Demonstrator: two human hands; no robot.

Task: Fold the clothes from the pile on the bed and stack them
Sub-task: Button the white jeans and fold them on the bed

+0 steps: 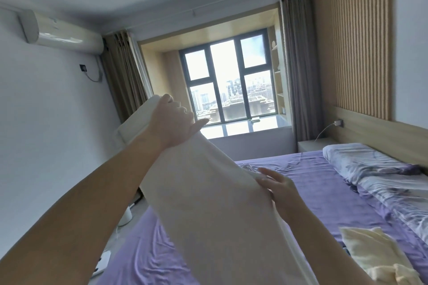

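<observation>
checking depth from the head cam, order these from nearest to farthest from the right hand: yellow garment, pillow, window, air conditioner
1. Yellow garment, on the bed down-right of the right hand.
2. Pillow, further right at the bed's head.
3. Window and air conditioner: both far off, too close to call.

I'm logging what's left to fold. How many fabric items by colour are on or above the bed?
White garment, held up by left hand and right hand: 1
Pale yellow garment on the bed: 1
Purple sheet: 1
Patterned pillow: 1
Patterned quilt: 1
Total: 5
</observation>
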